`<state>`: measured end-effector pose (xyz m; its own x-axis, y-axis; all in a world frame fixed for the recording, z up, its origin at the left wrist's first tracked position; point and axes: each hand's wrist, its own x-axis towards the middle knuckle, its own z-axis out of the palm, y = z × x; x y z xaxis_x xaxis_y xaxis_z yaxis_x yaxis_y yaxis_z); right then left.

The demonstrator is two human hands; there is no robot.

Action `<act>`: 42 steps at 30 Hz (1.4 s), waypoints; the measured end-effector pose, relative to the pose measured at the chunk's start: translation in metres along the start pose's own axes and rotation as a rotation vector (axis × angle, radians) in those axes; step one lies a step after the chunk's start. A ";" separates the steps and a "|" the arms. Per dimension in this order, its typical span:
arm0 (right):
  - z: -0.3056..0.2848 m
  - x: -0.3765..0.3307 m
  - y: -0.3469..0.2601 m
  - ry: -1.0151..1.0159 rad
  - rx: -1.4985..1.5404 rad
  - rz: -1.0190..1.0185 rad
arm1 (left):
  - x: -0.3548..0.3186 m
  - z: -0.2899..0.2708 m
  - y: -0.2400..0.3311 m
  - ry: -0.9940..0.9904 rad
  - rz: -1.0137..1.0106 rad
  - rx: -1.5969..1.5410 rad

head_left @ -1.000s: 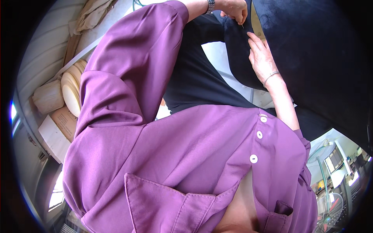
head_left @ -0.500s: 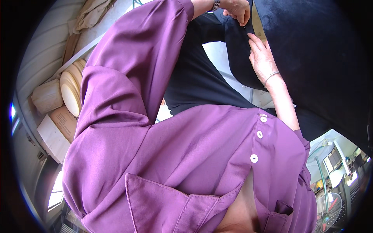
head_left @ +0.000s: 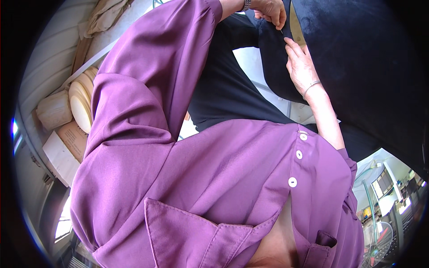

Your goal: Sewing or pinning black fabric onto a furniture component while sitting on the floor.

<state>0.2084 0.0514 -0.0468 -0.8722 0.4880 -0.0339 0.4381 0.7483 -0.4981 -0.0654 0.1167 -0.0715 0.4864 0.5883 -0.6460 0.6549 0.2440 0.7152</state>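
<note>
The left hand [head_left: 270, 10] is pinching the dark navy fabric [head_left: 272, 53], while the right hand [head_left: 300, 67] is lying flat and released against it, fingers extended.

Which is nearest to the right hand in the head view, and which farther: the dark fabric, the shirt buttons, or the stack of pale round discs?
From the right hand:
1. Dark fabric, under its fingers.
2. Shirt buttons, below it.
3. Stack of pale round discs, far left.
</note>
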 end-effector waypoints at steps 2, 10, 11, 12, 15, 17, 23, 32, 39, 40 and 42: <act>0.000 0.000 -0.001 -0.019 -0.018 -0.001 | 0.003 0.003 -0.001 -0.004 0.007 0.009; 0.001 0.000 0.001 0.036 -0.077 -0.070 | 0.000 0.016 0.007 0.035 0.037 0.083; 0.000 0.000 0.001 0.034 -0.070 -0.058 | -0.013 0.020 0.022 0.107 -0.005 0.111; 0.000 0.000 0.002 0.037 -0.071 -0.059 | -0.019 0.022 0.030 0.178 -0.047 0.139; 0.001 0.002 -0.001 0.066 -0.018 -0.095 | -0.013 0.045 0.002 0.519 0.200 0.626; 0.003 0.003 -0.003 0.072 0.005 -0.079 | -0.016 0.054 -0.001 0.673 0.321 0.871; 0.002 0.001 0.001 0.042 0.089 0.037 | -0.015 0.071 0.013 0.682 0.192 1.209; 0.013 0.002 0.005 0.021 0.397 0.251 | -0.025 0.086 0.026 0.814 0.186 0.890; 0.012 0.000 0.004 0.065 0.149 0.087 | -0.050 0.067 0.011 0.693 0.216 0.831; 0.013 0.003 -0.002 0.052 0.149 0.070 | -0.046 0.071 0.000 0.723 0.245 0.898; 0.006 -0.001 0.004 0.049 0.122 0.101 | -0.041 0.058 0.019 0.610 0.176 0.519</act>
<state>0.2095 0.0513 -0.0539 -0.8123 0.5813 -0.0486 0.4906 0.6356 -0.5961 -0.0396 0.0526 -0.0468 0.3051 0.9369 -0.1704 0.8555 -0.1911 0.4812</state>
